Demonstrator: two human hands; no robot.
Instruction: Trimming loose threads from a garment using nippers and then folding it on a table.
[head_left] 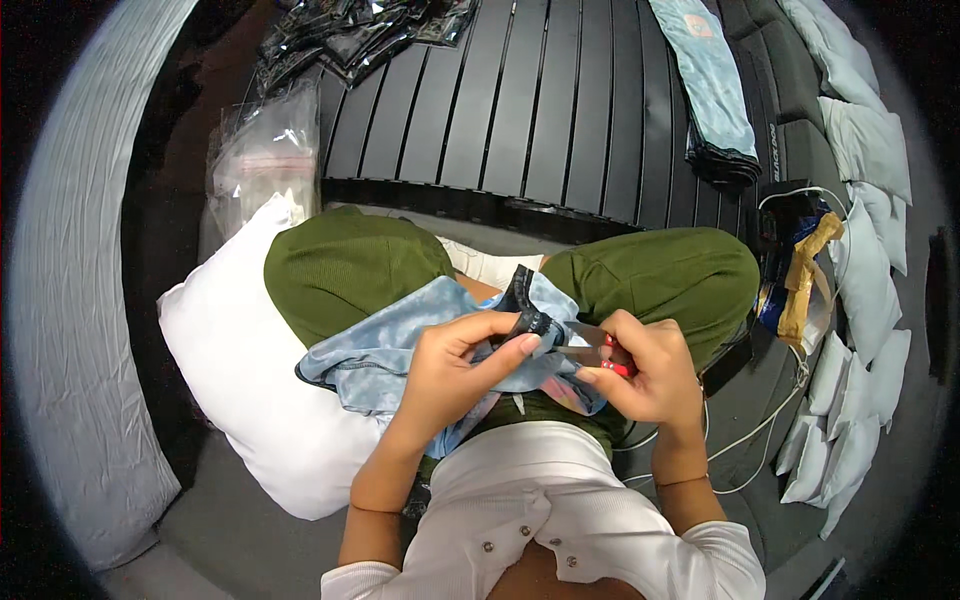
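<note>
A light blue, tie-dye-like cloth garment (375,335) with dark edging lies across my lap. My left hand (450,365) is closed on it, thumb and fingers pinching a gathered strip of black trim (518,292). Small red-handled scissors (617,368) are in my right hand (652,365), whose fingers are wrapped about the handles. The blades point left, spread apart, close beside the trim at my left fingertips. Whether they touch the cloth I cannot tell. A pinkish patch (565,392) shows on the garment below the blades.
Ahead stands a black slatted table (500,110) bearing black glossy packets (365,40) and folded light blue garments (715,90). Clear plastic bags (265,165) sit at its left corner. A white pillow (290,430) lies by my left knee. White cables (745,450) and a yellow-blue package (805,260) are at right.
</note>
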